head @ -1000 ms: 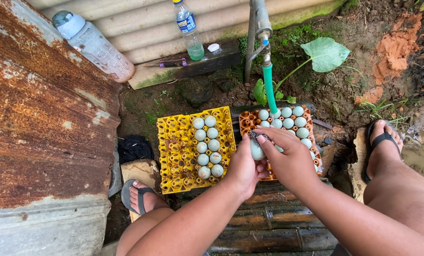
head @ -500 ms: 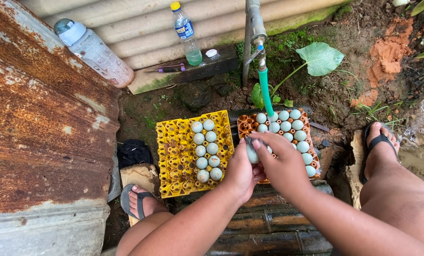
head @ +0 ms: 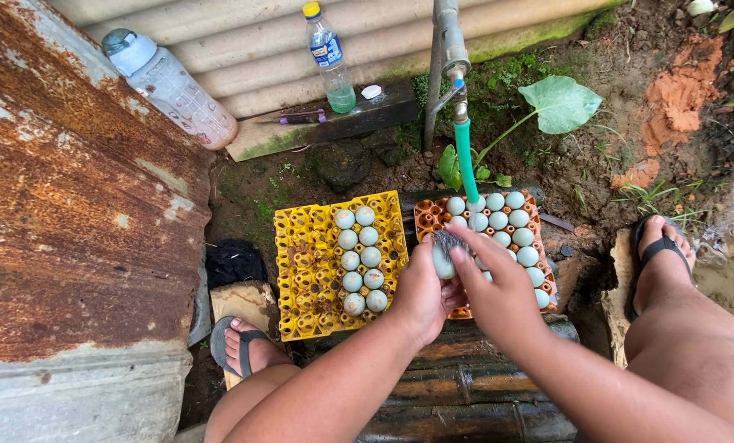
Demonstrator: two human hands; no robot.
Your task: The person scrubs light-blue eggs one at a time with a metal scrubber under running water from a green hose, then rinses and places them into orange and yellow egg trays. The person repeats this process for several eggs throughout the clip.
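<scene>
A pale blue-green egg [head: 442, 264], smooth and oval, is gripped in the left hand [head: 420, 295] over the near left corner of the orange egg tray [head: 427, 215]. A grey scrubbing pad [head: 446, 242] is pinched against its top by the right hand [head: 498, 287], under the green hose [head: 465, 171].

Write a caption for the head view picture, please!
Both hands scrub a pale egg under a green hose, between two egg trays.
</scene>
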